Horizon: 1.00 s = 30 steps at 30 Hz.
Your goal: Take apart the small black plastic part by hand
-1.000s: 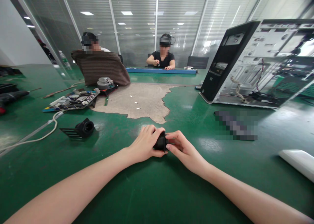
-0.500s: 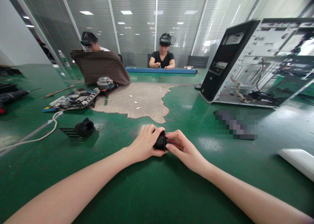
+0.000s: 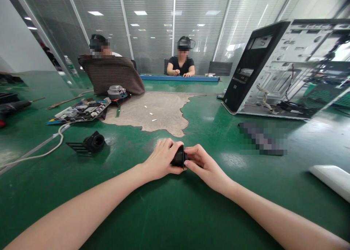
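A small black part (image 3: 178, 158), with a flat flange and a round end on its right side, is held low over the green table. Wrapped round its left side, my left hand (image 3: 161, 158) is closed, with the thumb nearest me and fingers over the far side. My right hand (image 3: 206, 166) pinches the round end between thumb and fingertips. What the part is, I cannot tell; the hands cover much of it. To the left, another black part (image 3: 94, 142) with a round opening and slatted flap lies on the table.
An opened computer case (image 3: 257, 69) stands at right, near a blurred dark strip (image 3: 261, 138) and a white object (image 3: 330, 179). A circuit board (image 3: 79, 111), cable (image 3: 61, 138) and brown cloth (image 3: 112, 75) lie left. Two people sit opposite, one behind a blue bar (image 3: 180, 78).
Almost nothing differs: both hands keep their hold on the black part in the same place. The view has shifted very slightly.
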Available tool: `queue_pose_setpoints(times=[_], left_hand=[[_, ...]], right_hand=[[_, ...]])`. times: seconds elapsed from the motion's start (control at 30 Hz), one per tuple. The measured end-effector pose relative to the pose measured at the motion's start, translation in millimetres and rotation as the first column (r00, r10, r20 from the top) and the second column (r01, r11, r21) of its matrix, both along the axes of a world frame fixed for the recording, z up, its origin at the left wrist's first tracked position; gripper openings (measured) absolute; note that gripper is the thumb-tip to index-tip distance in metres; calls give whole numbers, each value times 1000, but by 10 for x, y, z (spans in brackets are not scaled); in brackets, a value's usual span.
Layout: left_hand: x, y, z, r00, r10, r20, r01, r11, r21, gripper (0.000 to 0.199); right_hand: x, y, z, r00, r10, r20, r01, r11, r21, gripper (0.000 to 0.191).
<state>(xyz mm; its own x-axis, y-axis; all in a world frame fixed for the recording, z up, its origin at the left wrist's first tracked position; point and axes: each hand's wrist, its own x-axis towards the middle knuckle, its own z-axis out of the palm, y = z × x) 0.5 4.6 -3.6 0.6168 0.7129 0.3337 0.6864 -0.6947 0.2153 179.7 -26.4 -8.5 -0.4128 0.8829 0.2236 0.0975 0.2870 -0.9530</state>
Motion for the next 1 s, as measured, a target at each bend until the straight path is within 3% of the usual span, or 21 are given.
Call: queue_pose_setpoints(times=[0.2,0.47,0.73,1.0], left_hand=[[-6,2,-5,1000,-2,14,2,1000,-11,60],[1,4,-4,1000,-9,26,10,1000,-17,61],[-10,2,0,1000,-2,12,2,1000,-14,60],[0,4,-2,1000,4,6,-4,1000,-7,59]], right_hand=[[5,0,10,998,-5,68,3,1000,19,35],[0,-16,25,1000,-3,9,3,1000,9,14],[1,-3,18,999,1,53,-1,1000,-3,33],[-1,-18,25,1000,5,7,-5,1000,4,14]])
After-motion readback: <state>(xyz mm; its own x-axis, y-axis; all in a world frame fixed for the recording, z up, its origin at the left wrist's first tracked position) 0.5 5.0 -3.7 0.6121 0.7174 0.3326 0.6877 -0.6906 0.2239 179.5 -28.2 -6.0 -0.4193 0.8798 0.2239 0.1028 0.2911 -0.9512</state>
